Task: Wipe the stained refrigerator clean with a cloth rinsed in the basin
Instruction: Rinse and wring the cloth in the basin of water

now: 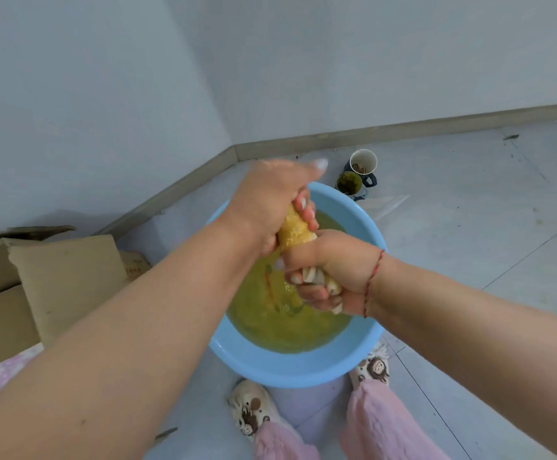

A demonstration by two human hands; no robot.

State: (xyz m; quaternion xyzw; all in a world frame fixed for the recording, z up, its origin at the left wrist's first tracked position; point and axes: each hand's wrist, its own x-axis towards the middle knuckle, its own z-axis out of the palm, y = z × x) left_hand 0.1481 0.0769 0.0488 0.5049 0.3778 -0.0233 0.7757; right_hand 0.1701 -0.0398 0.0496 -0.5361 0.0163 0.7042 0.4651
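A light blue basin (290,370) stands on the floor between my feet, holding murky yellow-green water (270,320). Above it I hold a twisted cloth (295,232), stained yellow with white ends showing. My left hand (270,207) is clenched around its upper end, thumb sticking up. My right hand (330,277) is clenched around its lower end, just over the water. The refrigerator is not in view.
Flattened cardboard boxes (55,283) lie on the floor at the left, against the wall. Two cups (358,174) stand beyond the basin near the room corner. A clear plastic sheet (383,204) lies to the basin's right. My slippers (254,410) flank the basin.
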